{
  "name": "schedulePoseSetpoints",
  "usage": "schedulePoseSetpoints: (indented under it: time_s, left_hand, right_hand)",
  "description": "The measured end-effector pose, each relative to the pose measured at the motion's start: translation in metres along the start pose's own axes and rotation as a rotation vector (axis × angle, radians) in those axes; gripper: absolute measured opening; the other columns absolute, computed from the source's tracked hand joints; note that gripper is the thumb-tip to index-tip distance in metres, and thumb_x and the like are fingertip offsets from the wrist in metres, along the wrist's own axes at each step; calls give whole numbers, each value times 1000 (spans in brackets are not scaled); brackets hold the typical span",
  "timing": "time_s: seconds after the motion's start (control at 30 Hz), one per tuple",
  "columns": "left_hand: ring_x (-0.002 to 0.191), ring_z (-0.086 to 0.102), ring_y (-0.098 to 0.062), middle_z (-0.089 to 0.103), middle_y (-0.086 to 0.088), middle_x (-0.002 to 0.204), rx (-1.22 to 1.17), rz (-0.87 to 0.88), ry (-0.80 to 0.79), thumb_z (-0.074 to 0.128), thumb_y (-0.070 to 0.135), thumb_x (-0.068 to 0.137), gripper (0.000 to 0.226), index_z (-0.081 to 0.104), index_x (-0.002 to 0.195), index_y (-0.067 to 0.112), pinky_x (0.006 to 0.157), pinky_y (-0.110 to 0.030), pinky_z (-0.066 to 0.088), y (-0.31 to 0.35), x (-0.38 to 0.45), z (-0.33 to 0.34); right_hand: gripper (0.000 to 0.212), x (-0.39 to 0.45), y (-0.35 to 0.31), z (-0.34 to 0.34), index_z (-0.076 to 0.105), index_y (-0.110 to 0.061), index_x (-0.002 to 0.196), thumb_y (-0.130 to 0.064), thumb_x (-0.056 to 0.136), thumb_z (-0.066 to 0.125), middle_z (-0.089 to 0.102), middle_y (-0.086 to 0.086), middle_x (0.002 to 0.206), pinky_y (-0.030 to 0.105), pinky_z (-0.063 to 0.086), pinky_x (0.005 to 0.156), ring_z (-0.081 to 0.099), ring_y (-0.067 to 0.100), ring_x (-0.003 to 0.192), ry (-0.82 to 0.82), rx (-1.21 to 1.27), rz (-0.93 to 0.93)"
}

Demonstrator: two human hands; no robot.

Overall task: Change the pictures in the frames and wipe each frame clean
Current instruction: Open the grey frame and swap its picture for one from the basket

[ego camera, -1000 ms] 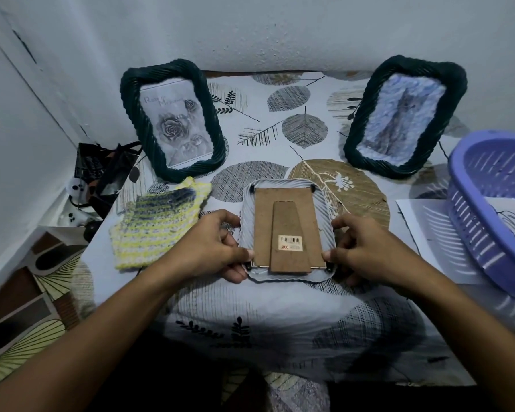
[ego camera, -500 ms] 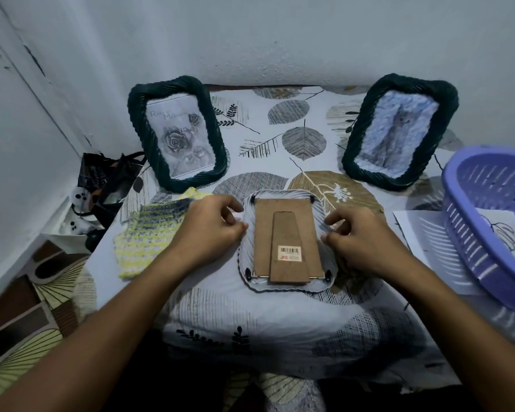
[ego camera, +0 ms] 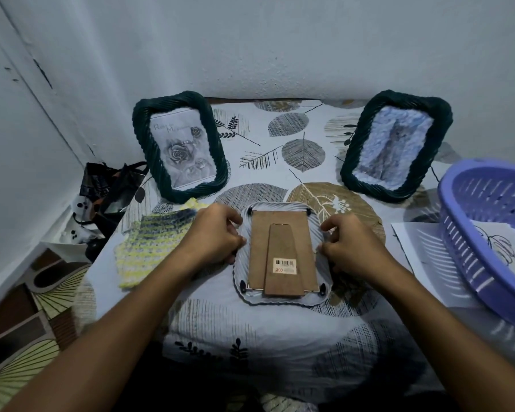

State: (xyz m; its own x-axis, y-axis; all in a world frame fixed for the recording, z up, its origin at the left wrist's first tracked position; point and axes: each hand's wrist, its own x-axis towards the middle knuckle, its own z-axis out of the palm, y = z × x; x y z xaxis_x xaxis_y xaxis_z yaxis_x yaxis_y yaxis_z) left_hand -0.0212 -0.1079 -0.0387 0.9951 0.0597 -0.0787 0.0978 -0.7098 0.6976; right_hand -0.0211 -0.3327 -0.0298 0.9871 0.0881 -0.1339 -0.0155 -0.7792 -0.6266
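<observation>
Head cam, only view I've got: the white frame point(ego camera: 281, 257) lies face down on the leaf-print cloth point(ego camera: 250, 337), centred right in front of me, brown backing board point(ego camera: 281, 248) up w/ the fold-out stand flat on it & a barcode sticker near the bottom. Long axis runs straight away from me, toward the wall; stand's wide foot points back at my body. My left hand point(ego camera: 213, 237) is at the frame's left edge, right hand point(ego camera: 350, 248) at the right edge, so the frame sits btwn them, both abt equally near. Fingers point(ego camera: 235, 221) on both hands are curled & pressing at the side rims, thumbs low; not gripping to lift, more pinching at the edge. Can't tell if a fingertip is actually on a clip. Black tabs show at all 4 corners, so I reckon the back's not off yet & next is turning those tabs. Two dark green frames point(ego camera: 180, 145) point(ego camera: 396, 148) stand upright at the back, pics in. Knitted yellow cloth point(ego camera: 149, 245) just left of my left hand, purple basket point(ego camera: 488, 233) & loose prints point(ego camera: 425, 257) to the right.
</observation>
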Motion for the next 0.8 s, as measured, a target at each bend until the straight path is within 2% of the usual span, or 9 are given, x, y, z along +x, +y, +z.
schedulePoseSetpoints:
  time_s: [0.13,0.23,0.37,0.43,0.5,0.6,0.67,0.73,0.8]
  left_hand:
    - [44,66,-18,70,-11,70,-18,-13,-18,73,-3,80,30,64,109,2,44,-26,53,-2,-1,-5]
    - [45,66,-18,70,-11,70,-28,-26,-15,74,-2,79,30,64,107,4,43,-25,51,-7,0,-6]
    - [57,67,-11,71,-1,67,37,40,62,81,10,73,29,70,99,10,65,-27,56,-13,0,-10]
    - [61,63,-4,70,2,67,43,77,120,81,17,73,22,72,94,18,63,-20,50,-12,-1,-13]
    - [56,60,0,70,2,69,-12,113,113,77,18,78,15,74,92,19,61,-19,47,-10,-3,-13]
    - [52,58,3,71,0,72,-63,135,49,74,18,82,13,75,94,13,63,-24,51,-8,-7,-11]
    - [52,62,-8,71,-8,69,-143,89,-6,70,14,86,11,73,95,8,59,-30,54,-6,-11,-8]
    - [58,66,-34,68,-22,72,-319,9,-78,64,8,90,6,68,94,5,56,-45,58,-4,-14,-7]
    - [61,66,-40,66,-27,76,-434,-40,-111,60,6,93,5,65,91,3,57,-48,58,-2,-16,-8]
  right_hand:
    - [21,1,-2,3,62,-5,105,-3,84,64,65,13,92,45,57,70,64,30,74,7,0,-4]
    - [29,2,-1,7,62,-8,112,-8,84,66,66,11,97,35,53,67,64,28,77,-6,-5,-8]
    - [19,2,-3,4,66,-16,104,-20,86,66,69,4,89,31,50,67,64,20,76,84,-45,-35]
    - [8,1,-7,0,67,-15,95,-14,87,65,68,5,76,30,50,58,62,17,62,97,67,-42]
    - [8,-2,-14,-2,64,-9,91,-3,88,61,67,9,70,29,49,45,60,16,51,36,298,6]
    - [14,-8,-24,-4,61,0,96,9,89,52,66,15,68,26,48,41,61,20,51,-88,557,72]
    - [15,-10,-28,-3,58,1,97,11,90,49,66,20,71,32,51,46,63,26,54,-170,615,90]
    - [15,-11,-30,0,57,1,99,10,90,49,65,24,75,33,53,46,63,28,53,-226,630,116]
    - [16,-11,-30,2,57,1,99,11,89,50,64,24,76,32,53,45,63,26,50,-246,636,145]
